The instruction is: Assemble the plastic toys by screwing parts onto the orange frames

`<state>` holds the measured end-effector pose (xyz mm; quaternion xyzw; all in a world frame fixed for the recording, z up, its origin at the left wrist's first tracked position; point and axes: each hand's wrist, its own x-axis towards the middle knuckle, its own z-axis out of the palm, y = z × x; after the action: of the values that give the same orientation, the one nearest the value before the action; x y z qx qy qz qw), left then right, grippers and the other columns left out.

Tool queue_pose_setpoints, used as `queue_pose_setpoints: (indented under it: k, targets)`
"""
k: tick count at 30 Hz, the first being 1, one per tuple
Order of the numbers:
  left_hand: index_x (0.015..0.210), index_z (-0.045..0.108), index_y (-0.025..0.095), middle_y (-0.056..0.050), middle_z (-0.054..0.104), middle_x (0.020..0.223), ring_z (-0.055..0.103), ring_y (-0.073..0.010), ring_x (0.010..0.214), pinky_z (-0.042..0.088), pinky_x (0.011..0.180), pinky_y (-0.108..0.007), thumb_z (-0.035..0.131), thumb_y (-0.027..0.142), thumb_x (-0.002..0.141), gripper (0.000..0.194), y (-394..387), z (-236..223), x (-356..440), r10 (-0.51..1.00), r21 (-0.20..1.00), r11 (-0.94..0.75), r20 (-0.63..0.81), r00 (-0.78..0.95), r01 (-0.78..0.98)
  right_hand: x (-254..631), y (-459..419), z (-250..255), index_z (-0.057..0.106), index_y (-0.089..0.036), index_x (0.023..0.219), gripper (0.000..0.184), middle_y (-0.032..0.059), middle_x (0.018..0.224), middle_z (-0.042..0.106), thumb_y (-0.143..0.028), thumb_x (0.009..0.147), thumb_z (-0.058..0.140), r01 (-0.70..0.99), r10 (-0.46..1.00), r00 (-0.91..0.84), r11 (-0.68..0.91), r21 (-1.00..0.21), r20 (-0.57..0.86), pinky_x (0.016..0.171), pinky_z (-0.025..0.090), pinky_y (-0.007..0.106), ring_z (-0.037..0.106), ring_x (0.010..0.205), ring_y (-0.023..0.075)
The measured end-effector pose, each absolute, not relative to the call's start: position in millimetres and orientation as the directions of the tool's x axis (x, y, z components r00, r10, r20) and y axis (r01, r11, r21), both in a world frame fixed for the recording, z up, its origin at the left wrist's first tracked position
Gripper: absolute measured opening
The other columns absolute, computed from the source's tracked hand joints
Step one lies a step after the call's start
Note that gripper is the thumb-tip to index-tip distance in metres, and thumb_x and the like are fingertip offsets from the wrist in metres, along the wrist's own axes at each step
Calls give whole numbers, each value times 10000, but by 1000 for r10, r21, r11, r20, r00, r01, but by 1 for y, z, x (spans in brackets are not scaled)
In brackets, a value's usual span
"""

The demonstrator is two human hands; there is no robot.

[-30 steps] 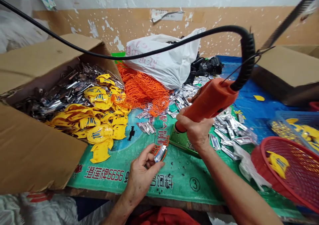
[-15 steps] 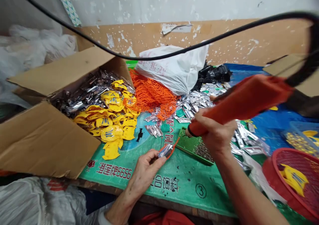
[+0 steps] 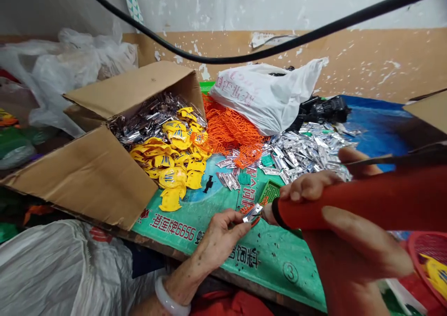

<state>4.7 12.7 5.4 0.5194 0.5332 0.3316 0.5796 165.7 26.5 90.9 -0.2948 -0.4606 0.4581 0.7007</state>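
My left hand (image 3: 223, 234) pinches a small silver plastic piece (image 3: 253, 213) together with a thin orange plastic part (image 3: 256, 221), low over the green sheet. Wrapped round a red-sleeved electric screwdriver (image 3: 370, 204) is my right hand (image 3: 366, 243), partly blurred close to the camera. The screwdriver's nose points left and meets the right end of the silver piece; the bit's exact contact is hard to make out. Behind the nose, a green perforated tray (image 3: 270, 190) shows only in part. The rest of it is hidden by the tool.
A cardboard box (image 3: 87, 176) of silver pieces lies at left, yellow pieces (image 3: 172, 176) spilling out. Behind are orange netting-like parts (image 3: 230, 129), a white bag (image 3: 261, 97) and piled silver pieces (image 3: 310, 148). A black cable (image 3: 223, 59) crosses above; a red basket (image 3: 417, 274) stands right.
The screwdriver has come down from above the tray to the silver piece in my left hand. The view has swung left, so the box and heaps sit further right in it.
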Motion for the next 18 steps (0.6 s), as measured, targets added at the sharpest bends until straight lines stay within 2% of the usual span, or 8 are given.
queue_pose_setpoints:
  k: [4,14,18]
  targets:
    - [656,614,169,34,473,620,408,-125,617,319,605,-258,600,320,771,190,12,9,8,957,957,196,-234,170,212,160,27,86,559,-345,1191,536,-8,727,574,-268,693,744,-378,923,148,385,-842,356,677,531,378,568,680,180]
    - [595,589,176,18,523,643,483,-136,655,371,622,-255,609,225,768,181,12,9,12,980,944,127,-167,111,304,162,25,79,553,-332,1199,519,0,723,567,-255,711,712,-369,922,166,386,-846,349,688,532,405,549,667,184]
    - [589,584,178,23,512,634,480,-133,650,364,619,-254,609,195,768,182,11,6,13,984,941,113,-151,95,318,163,23,77,564,-345,1179,513,-4,740,561,-182,708,688,-408,925,154,379,-831,346,739,534,408,549,691,179]
